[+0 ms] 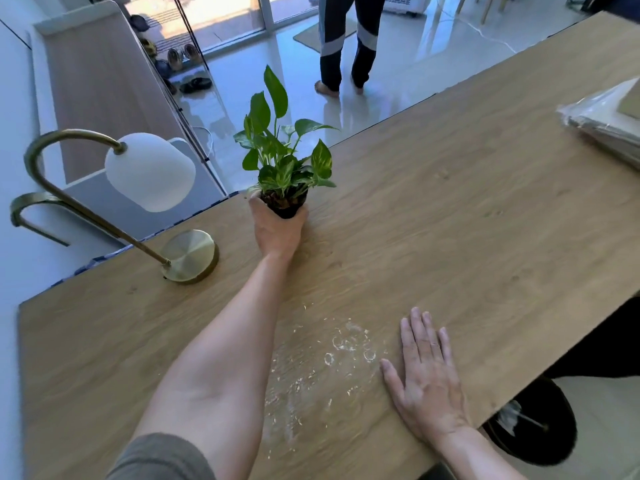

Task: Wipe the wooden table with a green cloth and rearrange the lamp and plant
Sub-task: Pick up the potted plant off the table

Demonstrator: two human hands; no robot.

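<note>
My left hand (277, 228) grips the small black pot of a green leafy plant (284, 157) near the far edge of the wooden table (467, 220); the plant stands upright. My right hand (427, 379) lies flat on the table near its front edge, fingers straight. Pale crumbs and dust (332, 362) are scattered on the wood just left of that hand. A brass lamp with a white shade (149, 171) and a round base (188, 256) stands at the table's far left. No green cloth is in view.
A stack of flat items in clear plastic (609, 123) lies at the table's far right. A person's legs (346, 46) stand on the tiled floor beyond the table. A dark stool (540, 427) sits below the front right edge. Shoes (180, 64) line the glass door.
</note>
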